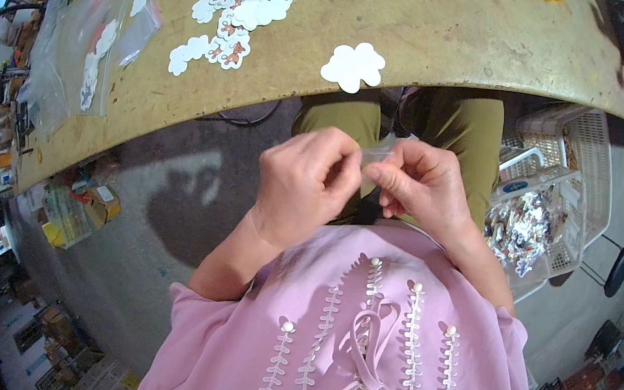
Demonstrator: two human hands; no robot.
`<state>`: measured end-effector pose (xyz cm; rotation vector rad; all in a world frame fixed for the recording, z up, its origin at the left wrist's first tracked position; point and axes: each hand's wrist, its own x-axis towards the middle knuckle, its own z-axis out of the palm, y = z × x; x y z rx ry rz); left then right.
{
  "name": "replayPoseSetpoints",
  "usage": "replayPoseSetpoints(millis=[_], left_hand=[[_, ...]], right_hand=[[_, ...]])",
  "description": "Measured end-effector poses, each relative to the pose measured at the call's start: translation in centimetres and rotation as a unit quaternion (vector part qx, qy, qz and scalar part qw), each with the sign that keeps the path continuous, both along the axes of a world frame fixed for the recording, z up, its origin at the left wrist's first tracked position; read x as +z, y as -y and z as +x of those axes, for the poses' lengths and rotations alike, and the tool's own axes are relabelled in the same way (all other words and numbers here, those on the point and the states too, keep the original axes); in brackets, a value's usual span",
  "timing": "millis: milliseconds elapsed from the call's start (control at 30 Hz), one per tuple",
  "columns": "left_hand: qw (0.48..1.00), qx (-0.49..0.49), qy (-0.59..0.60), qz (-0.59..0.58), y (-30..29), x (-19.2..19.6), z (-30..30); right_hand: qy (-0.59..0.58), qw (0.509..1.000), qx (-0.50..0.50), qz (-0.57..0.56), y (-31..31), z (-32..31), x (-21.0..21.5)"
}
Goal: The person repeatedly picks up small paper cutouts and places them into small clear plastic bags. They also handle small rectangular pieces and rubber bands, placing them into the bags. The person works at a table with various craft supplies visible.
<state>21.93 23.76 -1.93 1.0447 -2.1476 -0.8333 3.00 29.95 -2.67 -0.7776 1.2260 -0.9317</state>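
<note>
Between my two hands, above my lap, a small piece of clear plastic film (377,152) is stretched. My left hand (306,182) is closed, its fingertips pinching one end of the film. The other end is in the thumb and fingers of my right hand (428,184). What kind of plastic piece it is, I cannot make out. Just beyond my hands, a white cloud-shaped cut-out (353,66) lies at the table's near edge. Farther left sits a loose pile of white-edged cut-outs (243,7), some showing brown or blue figures.
Clear plastic bags (66,57) lie at the left of the worn table (449,30), some with cut-outs in them. On my right stand white plastic baskets (602,170), one filled with many small cut-outs (529,227). A yellow box (101,204) is on the floor at left.
</note>
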Motion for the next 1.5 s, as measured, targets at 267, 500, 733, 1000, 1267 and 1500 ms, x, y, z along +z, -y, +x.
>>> replayPoseSetpoints(millis=[267,500,733,1000,1267,1500], left_hand=[[0.980,-0.140,0.062,-0.130,0.9,0.1,0.8],[0.977,-0.169,0.070,-0.108,0.9,0.1,1.4],[0.971,-0.233,0.000,-0.043,2.5,1.2,2.0],[0.972,-0.054,0.068,-0.218,9.1,-1.6,0.3],[0.992,0.045,-0.086,0.083,7.5,-1.5,0.4],[0.991,-0.038,-0.125,0.037,4.6,-0.2,0.6]], right_hand=[[-0.023,0.999,-0.024,0.038,-0.1,-0.8,0.0],[-0.366,0.841,-0.042,-0.397,-0.6,-2.3,0.6],[-0.429,0.777,0.164,-0.431,-1.1,-3.8,1.3],[-0.407,0.823,0.114,-0.380,-1.9,-3.8,0.3],[-0.462,0.784,0.087,-0.406,-1.5,-4.6,-0.1],[-0.499,0.740,0.048,-0.449,0.1,-3.4,0.1]])
